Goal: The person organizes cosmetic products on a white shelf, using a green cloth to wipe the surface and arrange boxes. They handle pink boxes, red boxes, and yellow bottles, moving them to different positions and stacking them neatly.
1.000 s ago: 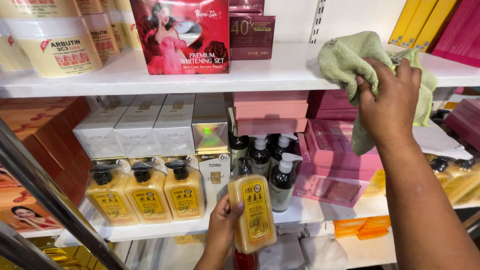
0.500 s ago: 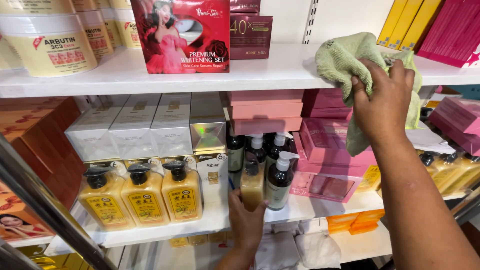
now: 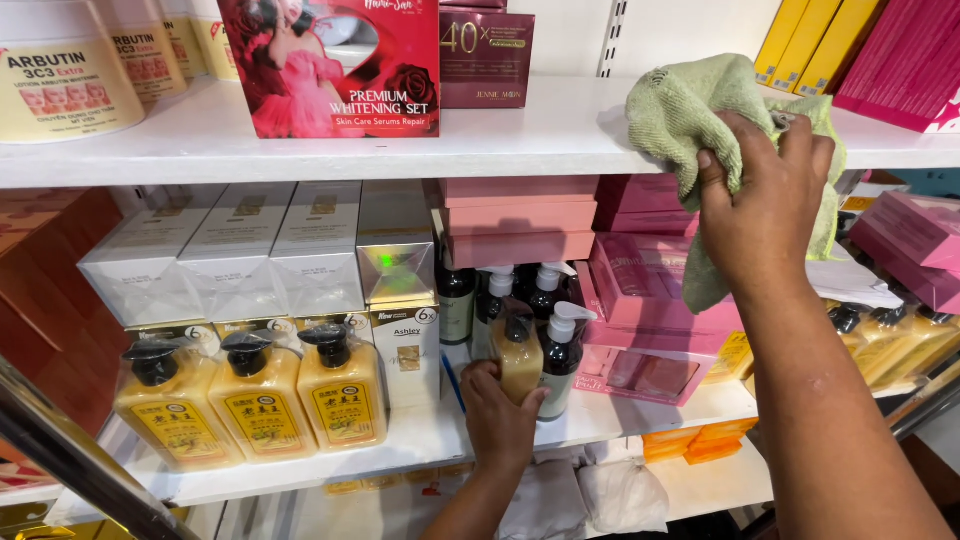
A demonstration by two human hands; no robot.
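Observation:
My left hand [image 3: 498, 418] grips a yellow pump bottle [image 3: 518, 350] by its base, standing on the middle white shelf [image 3: 440, 440] among dark pump bottles [image 3: 560, 355]. My right hand [image 3: 762, 205] is raised at the upper shelf's [image 3: 500, 135] front edge, clutching a crumpled light-green cloth [image 3: 690, 110] that hangs down over the shelf lip.
Three yellow bottles in clear wrap [image 3: 250, 400] stand left of my left hand. White boxes [image 3: 260, 250], pink boxes [image 3: 515, 215] and a pink open case [image 3: 650, 330] fill the middle shelf. A red gift box [image 3: 335, 65] and cream tubs [image 3: 60, 75] sit above. A metal bar [image 3: 80, 460] crosses lower left.
My left hand carried the yellow bottle from in front of the shelf inward and set it upright among the dark pump bottles. My right hand with the cloth stayed at the upper shelf.

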